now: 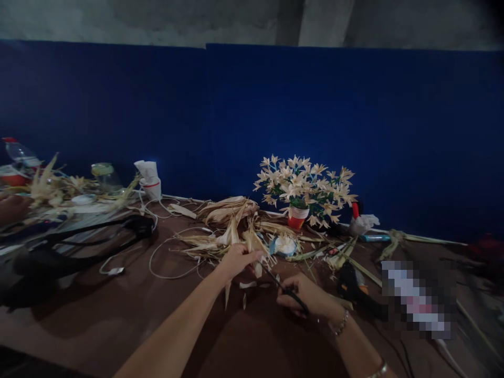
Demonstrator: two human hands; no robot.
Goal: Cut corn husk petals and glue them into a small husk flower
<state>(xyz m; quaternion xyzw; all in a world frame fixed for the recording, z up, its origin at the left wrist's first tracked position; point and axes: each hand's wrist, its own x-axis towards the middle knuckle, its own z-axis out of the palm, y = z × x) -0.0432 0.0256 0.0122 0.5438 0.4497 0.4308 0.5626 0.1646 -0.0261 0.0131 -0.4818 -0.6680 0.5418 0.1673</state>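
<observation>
My left hand (236, 260) is closed on a pale dried corn husk (254, 244), which stands up from the fingers and also shows below them. In my right hand (301, 294) is a pair of dark scissors (289, 291), their blades pointing up and left to the husk by my left fingertips. I cannot make out whether the blades touch it. Behind my left hand lies a heap of dried husks (228, 210). A few small cut pieces (247, 285) lie on the brown table just below the hands.
A red and white cup (298, 216) holding husk flowers stands at the back. Left are a black strap-like object (129, 228), a white cable (151, 262), a bottle (21, 154) and part of another person's hand (13, 206). A black and orange tool (352, 283) lies right.
</observation>
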